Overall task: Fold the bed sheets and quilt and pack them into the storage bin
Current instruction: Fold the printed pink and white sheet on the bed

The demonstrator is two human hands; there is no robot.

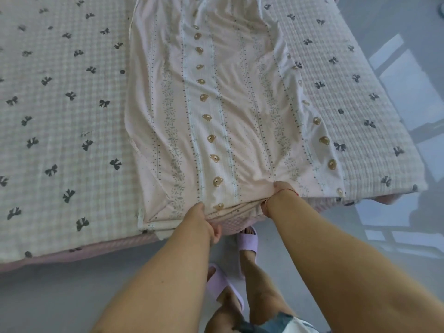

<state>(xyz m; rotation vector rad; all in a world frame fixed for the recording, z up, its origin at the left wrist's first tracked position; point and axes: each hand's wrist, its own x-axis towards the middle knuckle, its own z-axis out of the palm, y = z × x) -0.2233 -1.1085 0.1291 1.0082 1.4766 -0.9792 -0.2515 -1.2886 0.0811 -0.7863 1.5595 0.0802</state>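
A pale pink sheet point(223, 104) printed with bear faces and leafy stripes lies in a long folded strip down the middle of the bed. Its near end hangs at the bed's front edge. My left hand point(204, 222) grips that near edge on the left, fingers curled under the cloth. My right hand point(276, 195) grips the same edge further right, its fingers tucked beneath the fabric. Under the sheet spreads a checked quilted cover with dark bows point(62, 111), covering the whole mattress. No storage bin is in view.
The bed's front edge runs across the frame near my hands, with a pink skirt point(72, 258) below it. Grey floor point(60, 299) lies in front and to the right. My feet in lilac slippers point(247, 241) stand close to the bed.
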